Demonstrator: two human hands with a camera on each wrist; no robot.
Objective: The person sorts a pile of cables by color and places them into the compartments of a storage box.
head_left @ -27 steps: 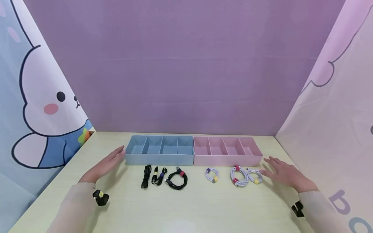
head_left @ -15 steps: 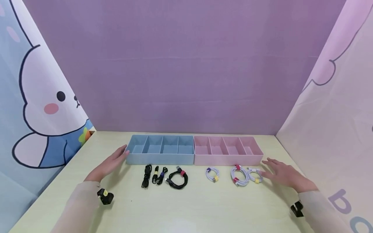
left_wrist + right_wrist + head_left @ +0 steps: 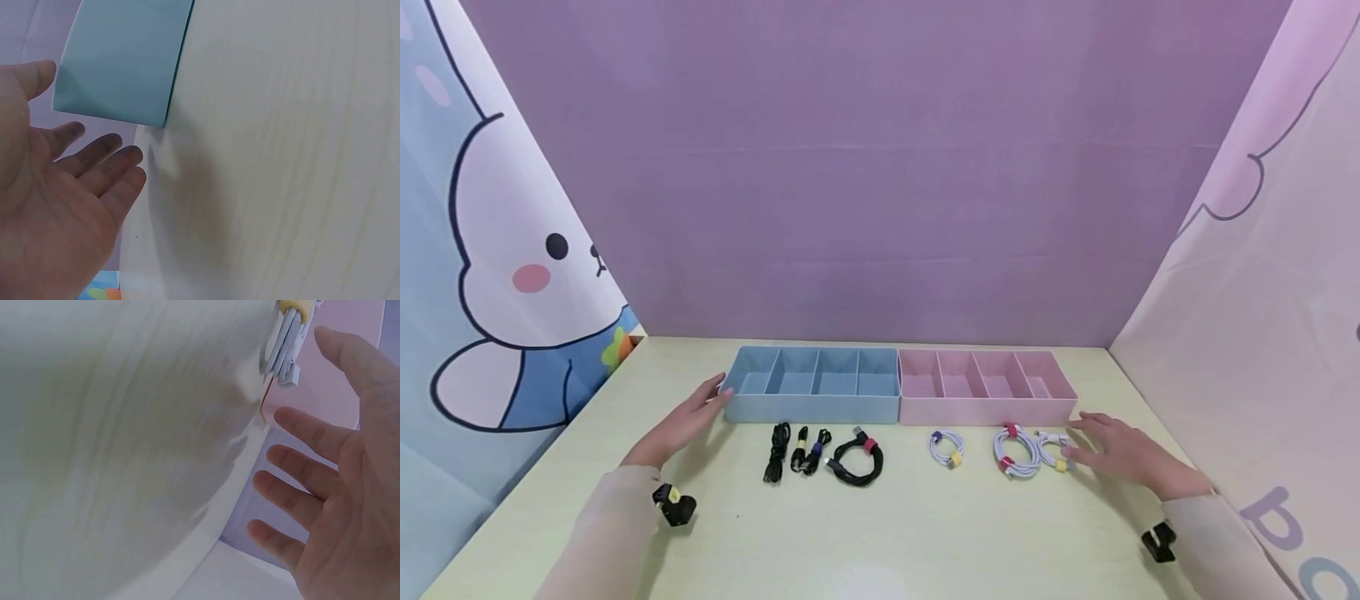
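"Two boxes, end to end on the table [image 3: 880, 542]: blue box [image 3: 812, 409] left, pink box [image 3: 988, 412] right. What's beside them?"

"Left hand [image 3: 677, 423] at the blue box's outer end, thumb by its edge. Contact: can't tell. Right hand [image 3: 1129, 454] just off the pink box's outer end, near the front corner."

"Fingers?"

"Both hands spread, fingers extended and apart, palms turned inward toward the boxes."

"Now count the cables."

"Four black cables [image 3: 777, 454] in a row before the blue box, between the hands: three folded bundles, one ring with a red tie. Three white coils [image 3: 1021, 472] before the pink box: one by itself on the left, two close together on the right. Right thumb is just beside the rightmost coil."

"Compartments?"

"Eight; four in each box."

"Ties on the biggest coil?"

"Two, both red. One yellow shows on each of the other two."
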